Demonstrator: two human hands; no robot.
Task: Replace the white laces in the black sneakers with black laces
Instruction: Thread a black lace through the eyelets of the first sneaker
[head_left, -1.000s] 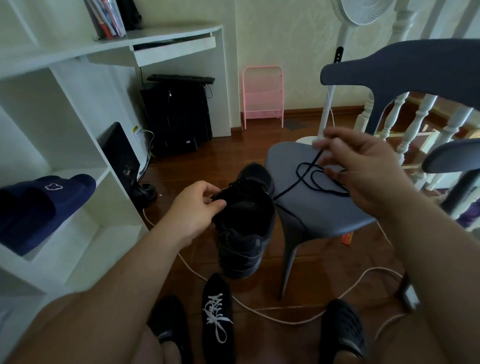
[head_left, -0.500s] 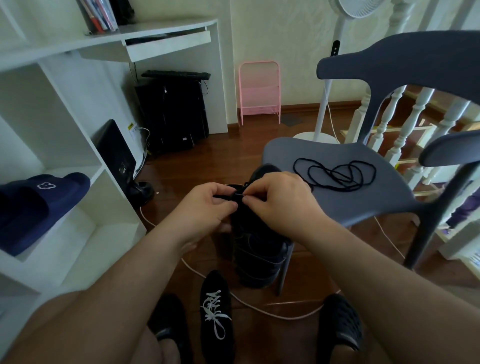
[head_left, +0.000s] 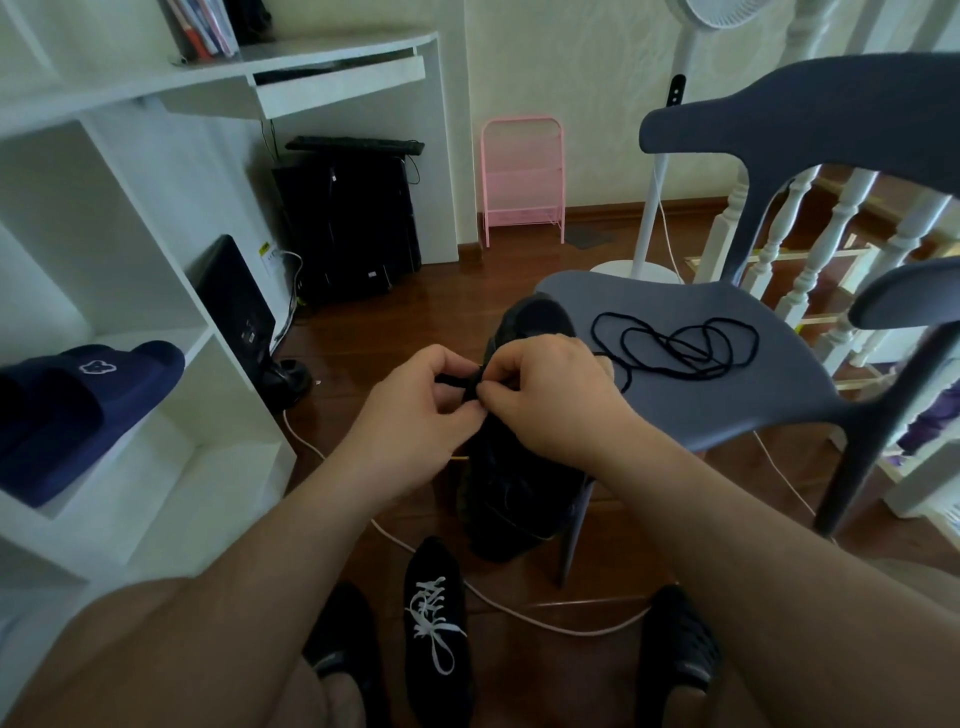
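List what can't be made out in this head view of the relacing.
- Eyelets of the held black sneaker: head view, covered by the left hand and right hand.
- End of the thin black lace coiled on the grey plastic chair: head view, vanishes under the right hand.
- What the fingers pinch: head view, dark on dark.
- Black sneaker with white laces on the floor: heel cut off by the bottom edge.

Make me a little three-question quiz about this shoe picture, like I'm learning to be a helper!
1. True or false: the sneaker on the floor has white laces.
2. Where does the loose black lace lie? A) on the grey chair B) on the shelf C) on the floor
3. Fill in: the left hand and right hand meet at the held ____.

Key: 1 true; 2 A; 3 sneaker.
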